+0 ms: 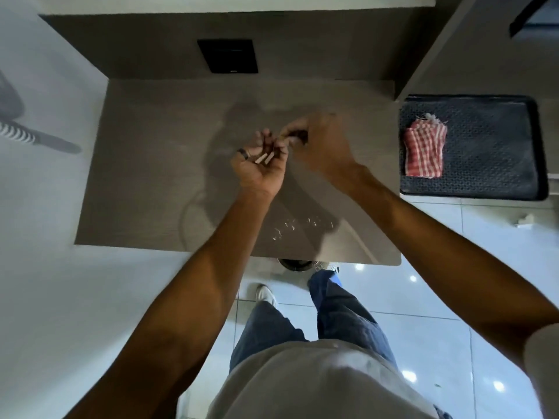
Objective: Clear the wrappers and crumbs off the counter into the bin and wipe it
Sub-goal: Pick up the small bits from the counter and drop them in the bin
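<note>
Both arms bare, stretched forward, forearms converging. Left hand (260,169) turned palm up, fingers curled into a cup. Two pale pieces (264,158) lie in the palm. Dark ring (243,153) on one finger. Right hand (320,146) back up, just beside the left, fingertips (286,137) bunched together over the left's fingers. Hand blurred, so whether its grip holds anything is unclear.

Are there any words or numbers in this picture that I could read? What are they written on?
No words or numbers can be read here.
Black panel on the back wall: a tiny pale mark at its lower edge, too small to read.
Red checked cloth, black mat and the pale pieces in the left hand: no writing shows.
</note>
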The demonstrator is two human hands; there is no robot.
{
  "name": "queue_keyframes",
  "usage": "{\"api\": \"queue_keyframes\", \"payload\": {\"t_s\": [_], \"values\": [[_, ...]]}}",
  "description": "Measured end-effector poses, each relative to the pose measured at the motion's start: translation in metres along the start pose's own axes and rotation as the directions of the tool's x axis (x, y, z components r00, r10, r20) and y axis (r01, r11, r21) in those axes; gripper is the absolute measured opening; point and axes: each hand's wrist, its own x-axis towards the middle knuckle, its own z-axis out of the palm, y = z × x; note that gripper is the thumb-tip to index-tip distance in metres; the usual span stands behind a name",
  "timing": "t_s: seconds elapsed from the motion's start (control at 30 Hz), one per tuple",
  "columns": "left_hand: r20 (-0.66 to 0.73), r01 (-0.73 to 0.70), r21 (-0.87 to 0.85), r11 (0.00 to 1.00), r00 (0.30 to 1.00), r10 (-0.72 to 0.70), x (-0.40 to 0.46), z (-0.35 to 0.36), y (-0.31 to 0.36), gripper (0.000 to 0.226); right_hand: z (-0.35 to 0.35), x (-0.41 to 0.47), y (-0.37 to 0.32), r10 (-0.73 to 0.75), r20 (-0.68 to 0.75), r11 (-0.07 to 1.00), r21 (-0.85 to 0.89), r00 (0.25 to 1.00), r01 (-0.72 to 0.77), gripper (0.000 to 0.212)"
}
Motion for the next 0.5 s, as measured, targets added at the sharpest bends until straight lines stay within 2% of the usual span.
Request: {"api": "queue_keyframes", "payload": {"t_s": [0.07, 0.13, 0.2, 0.23, 0.27, 0.3, 0.33, 0.37, 0.4, 0.43, 0.47, 0.5], "values": [[-0.008, 0.025, 0.026, 0.999, 1.000, -0.025, -0.010, -0.002, 0.000, 0.028, 0.009, -0.017, -0.013, 0.024, 0.061, 0.999, -0.045, 0.998, -0.022, 0.019], [-0.021, 0.055, 0.036, 0.998, 0.998, -0.055, -0.024, -0.005, -0.002, 0.041, 0.020, -0.036, -0.020, 0.041, 0.076, 0.999, -0.026, 0.996, -0.039, 0.026], [-0.027, 0.067, 0.005, 0.998, 0.997, -0.067, -0.042, -0.009, 0.000, 0.047, 0.034, -0.060, -0.021, 0.103, -0.094, 0.982, 0.166, 0.990, -0.087, 0.024], [-0.022, 0.067, -0.010, 0.998, 0.998, -0.067, -0.051, -0.013, 0.002, 0.049, 0.043, -0.072, -0.021, 0.207, -0.221, 0.931, 0.344, 0.953, -0.123, 0.021], [0.000, 0.071, -0.023, 0.997, 0.997, -0.071, -0.061, -0.019, 0.005, 0.052, 0.054, -0.085, -0.020, 0.352, -0.297, 0.824, 0.549, 0.888, -0.143, 0.019], [0.019, 0.074, -0.007, 0.997, 0.997, -0.074, -0.069, -0.023, 0.008, 0.055, 0.065, -0.098, -0.019, 0.497, -0.281, 0.660, 0.737, 0.821, -0.148, 0.022], [0.047, 0.063, 0.071, 0.996, 0.997, -0.066, -0.080, -0.033, 0.009, 0.056, 0.080, -0.113, -0.020, 0.600, -0.154, 0.422, 0.895, 0.785, -0.146, 0.029], [0.075, 0.028, 0.232, 0.972, 0.996, -0.046, -0.093, -0.042, 0.008, 0.057, 0.093, -0.125, -0.023, 0.628, 0.033, 0.124, 0.982, 0.777, -0.141, 0.036], [0.111, -0.030, 0.437, 0.899, 0.994, -0.021, -0.110, -0.055, 0.005, 0.059, 0.108, -0.139, -0.028, 0.599, 0.213, -0.184, 0.975, 0.772, -0.126, 0.042], [0.160, -0.107, 0.635, 0.765, 0.987, 0.006, -0.126, -0.072, 0.000, 0.062, 0.123, -0.154, -0.032, 0.551, 0.337, -0.386, 0.914, 0.763, -0.126, 0.044], [0.216, -0.195, 0.782, 0.592, 0.976, 0.036, -0.138, -0.092, -0.004, 0.065, 0.136, -0.168, -0.035, 0.528, 0.393, -0.471, 0.873, 0.753, -0.125, 0.043], [0.281, -0.283, 0.871, 0.401, 0.958, 0.065, -0.149, -0.116, -0.006, 0.064, 0.150, -0.183, -0.037, 0.536, 0.425, -0.466, 0.869, 0.729, -0.164, 0.041]]}}
